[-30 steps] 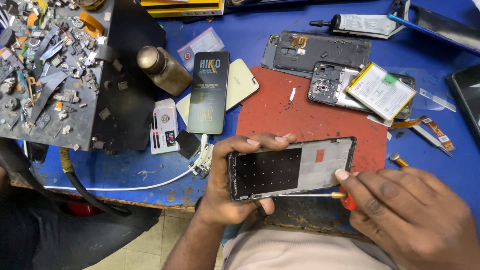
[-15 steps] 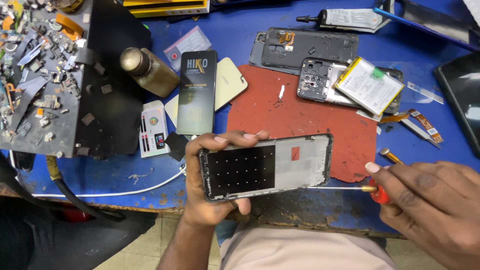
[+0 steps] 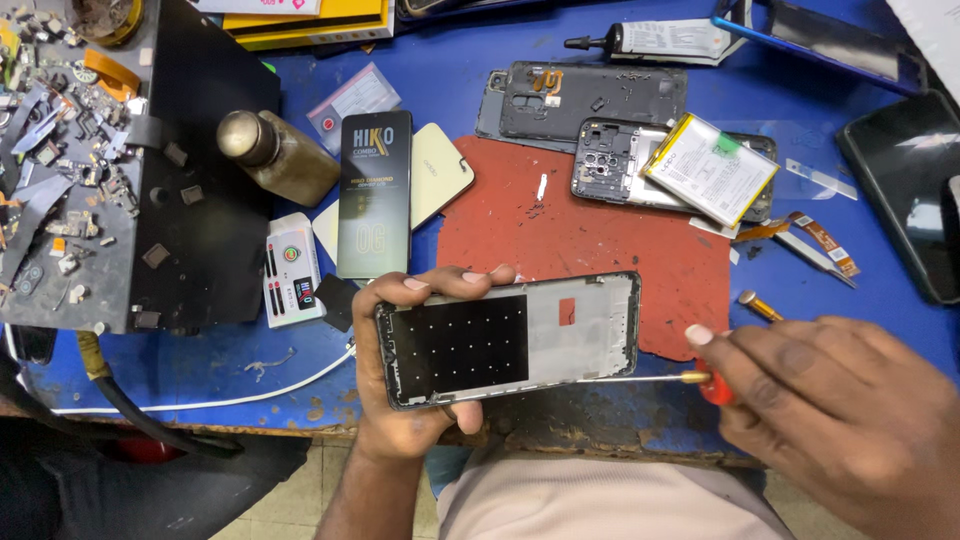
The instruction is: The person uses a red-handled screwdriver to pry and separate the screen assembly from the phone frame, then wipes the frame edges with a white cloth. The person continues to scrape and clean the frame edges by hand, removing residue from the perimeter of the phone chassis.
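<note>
At the upper left of the frame a dark tray [image 3: 150, 290] holds a heap of small scrap parts, and just right of it a brass-coloured bottle [image 3: 275, 155] lies tilted on the blue table [image 3: 440, 80]. Next comes a tall black phone-shaped package [image 3: 375, 195] lying over a cream back cover [image 3: 445, 170], with a small white box [image 3: 292, 275] beside it.

Low in the centre, the left hand [image 3: 400, 400] grips a bare phone frame [image 3: 510, 340] by its left end, thumb below and fingertips curled over the top edge; the frame sits level in front of the red mat [image 3: 590, 240].

Further right, the right hand [image 3: 840, 410] pinches a red-handled screwdriver [image 3: 655, 378], whose thin shaft runs along the frame's lower edge.

Above, a dark back panel [image 3: 600, 100], an opened phone with its battery [image 3: 710, 170] and a glue tube [image 3: 660, 40] lie apart.
</note>
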### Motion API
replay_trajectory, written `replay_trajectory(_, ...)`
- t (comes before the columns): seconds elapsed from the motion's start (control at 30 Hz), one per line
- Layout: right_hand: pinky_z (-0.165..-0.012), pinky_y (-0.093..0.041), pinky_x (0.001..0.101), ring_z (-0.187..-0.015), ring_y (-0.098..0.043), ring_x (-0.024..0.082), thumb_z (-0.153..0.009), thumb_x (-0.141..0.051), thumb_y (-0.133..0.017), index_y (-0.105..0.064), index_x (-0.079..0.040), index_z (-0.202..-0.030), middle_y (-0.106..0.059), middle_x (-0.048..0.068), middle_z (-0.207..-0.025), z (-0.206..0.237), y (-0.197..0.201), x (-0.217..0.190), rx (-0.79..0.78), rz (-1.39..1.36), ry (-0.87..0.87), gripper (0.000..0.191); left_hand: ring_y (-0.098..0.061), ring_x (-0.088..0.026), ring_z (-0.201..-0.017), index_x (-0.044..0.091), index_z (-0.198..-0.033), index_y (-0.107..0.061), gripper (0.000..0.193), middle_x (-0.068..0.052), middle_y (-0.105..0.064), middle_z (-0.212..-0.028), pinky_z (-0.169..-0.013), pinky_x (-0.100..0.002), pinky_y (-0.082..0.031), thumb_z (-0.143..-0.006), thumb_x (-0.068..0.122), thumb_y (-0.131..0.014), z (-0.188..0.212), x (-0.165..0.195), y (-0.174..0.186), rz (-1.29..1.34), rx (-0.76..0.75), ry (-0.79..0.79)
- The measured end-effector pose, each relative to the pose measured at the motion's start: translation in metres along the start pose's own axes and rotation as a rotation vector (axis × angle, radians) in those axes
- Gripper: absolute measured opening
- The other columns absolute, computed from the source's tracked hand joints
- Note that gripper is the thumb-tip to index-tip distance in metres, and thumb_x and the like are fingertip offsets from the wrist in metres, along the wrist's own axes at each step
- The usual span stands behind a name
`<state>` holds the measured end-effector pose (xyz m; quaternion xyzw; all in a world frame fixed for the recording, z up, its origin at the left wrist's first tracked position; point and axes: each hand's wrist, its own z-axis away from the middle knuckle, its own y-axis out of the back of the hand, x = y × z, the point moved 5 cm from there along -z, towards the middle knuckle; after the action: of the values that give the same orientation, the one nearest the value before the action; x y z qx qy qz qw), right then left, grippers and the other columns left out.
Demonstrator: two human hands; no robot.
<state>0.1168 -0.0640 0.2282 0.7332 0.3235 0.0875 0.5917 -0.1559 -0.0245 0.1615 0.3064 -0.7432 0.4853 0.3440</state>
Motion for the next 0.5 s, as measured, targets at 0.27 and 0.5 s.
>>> replay_trajectory(0.27, -0.073, -0.055, 0.0378, -0.086, -0.069, 0.025, -0.064, -0.012, -0.084, -0.071, 0.001, -0.122, -0.070, 0.011, -0.100, -0.013, 0.009, -0.002, 0.078, 0.003, -0.172, 0.061, -0.055, -0.043, -0.138, 0.009, -0.144, -0.038, 0.088, -0.024, -0.054, -0.145, -0.121, -0.061, -0.046, -0.081, 0.031, -0.096, -0.006, -0.001, -0.013, 0.095, 0.024, 0.130)
replay_trajectory(0.5, -0.070, -0.053, 0.0400, -0.081, -0.067, 0.027, -0.065, -0.004, -0.083, -0.072, 0.000, -0.121, -0.069, 0.010, -0.097, -0.017, 0.009, 0.003, 0.079, 0.126, -0.242, 0.057, -0.051, -0.048, -0.146, 0.011, -0.140, -0.036, 0.086, -0.022, -0.048, -0.150, -0.125, -0.065, -0.047, -0.081, 0.029, -0.096, -0.009, -0.004, -0.016, 0.176, 0.003, 0.213)
